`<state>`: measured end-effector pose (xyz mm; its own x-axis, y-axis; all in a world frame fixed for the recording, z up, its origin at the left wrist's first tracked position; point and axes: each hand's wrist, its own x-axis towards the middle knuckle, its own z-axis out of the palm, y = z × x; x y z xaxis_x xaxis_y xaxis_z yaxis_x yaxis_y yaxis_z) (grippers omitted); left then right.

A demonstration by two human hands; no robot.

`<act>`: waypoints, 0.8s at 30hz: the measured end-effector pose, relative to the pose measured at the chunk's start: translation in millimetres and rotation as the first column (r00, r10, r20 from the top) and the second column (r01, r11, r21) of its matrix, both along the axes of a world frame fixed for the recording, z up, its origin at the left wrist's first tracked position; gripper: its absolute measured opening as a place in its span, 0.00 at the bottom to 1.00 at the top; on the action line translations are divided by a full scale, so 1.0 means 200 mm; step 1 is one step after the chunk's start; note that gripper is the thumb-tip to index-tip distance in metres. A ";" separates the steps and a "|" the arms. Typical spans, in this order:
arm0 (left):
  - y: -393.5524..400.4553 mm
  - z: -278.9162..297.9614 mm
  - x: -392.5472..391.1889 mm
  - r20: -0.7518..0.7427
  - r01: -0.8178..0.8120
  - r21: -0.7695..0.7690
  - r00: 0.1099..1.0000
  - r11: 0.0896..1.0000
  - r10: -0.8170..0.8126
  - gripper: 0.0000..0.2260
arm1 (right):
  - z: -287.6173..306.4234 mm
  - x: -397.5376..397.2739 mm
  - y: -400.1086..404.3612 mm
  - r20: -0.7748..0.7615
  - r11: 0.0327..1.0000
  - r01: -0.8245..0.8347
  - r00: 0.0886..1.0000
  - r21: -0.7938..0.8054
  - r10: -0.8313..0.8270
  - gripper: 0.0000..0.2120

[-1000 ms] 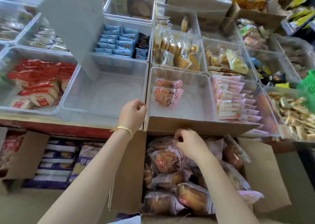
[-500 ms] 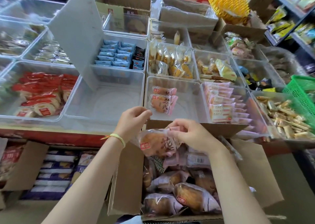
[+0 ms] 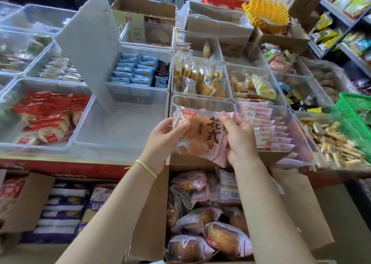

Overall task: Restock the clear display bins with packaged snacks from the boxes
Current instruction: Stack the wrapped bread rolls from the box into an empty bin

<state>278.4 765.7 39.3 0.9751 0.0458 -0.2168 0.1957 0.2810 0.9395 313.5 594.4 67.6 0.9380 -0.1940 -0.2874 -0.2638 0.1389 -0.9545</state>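
Observation:
A pink-and-clear packaged bread snack (image 3: pixel 202 132) is held up over the front of a clear display bin (image 3: pixel 200 103). My left hand (image 3: pixel 163 138) grips its left edge, and my right hand (image 3: pixel 239 138) pinches its right edge. Below my arms stands an open cardboard box (image 3: pixel 152 213) with several more of the same bread packs (image 3: pixel 226 238). The packs lying in that bin are hidden behind the held one.
A clear bin (image 3: pixel 120 131) left of the target holds only a tilted white divider (image 3: pixel 88 46). Red-packed cakes (image 3: pixel 46 115) fill the bin further left. Pink packets (image 3: pixel 263 127) stand in the bin to the right. A green basket (image 3: pixel 353 113) sits far right.
My right hand lifted one bread pack out of the box, my left hand left the counter edge and took its other side, and both raised it over the bin.

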 end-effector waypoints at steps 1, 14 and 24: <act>0.01 -0.01 0.01 -0.011 -0.031 -0.017 0.999 0.999 0.031 0.17 | -0.01 0.01 0.00 -0.006 1.000 -0.005 1.000 0.003 0.005 0.06; 0.17 -0.09 0.26 0.030 -0.218 0.168 0.976 0.961 0.216 0.01 | -0.05 0.28 -0.05 0.135 0.951 -0.037 0.987 -0.307 0.082 0.12; 0.14 -0.48 0.61 -0.162 0.079 0.690 0.986 0.719 0.047 0.04 | -0.43 0.65 -0.08 -0.234 0.669 -0.339 0.941 -0.661 0.246 0.12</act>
<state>399.6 793.4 -57.4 0.9326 0.2290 -0.2790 0.3548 -0.4399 0.8250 444.3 579.1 -19.3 0.9499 -0.1009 -0.2958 -0.2895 -0.6412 -0.7107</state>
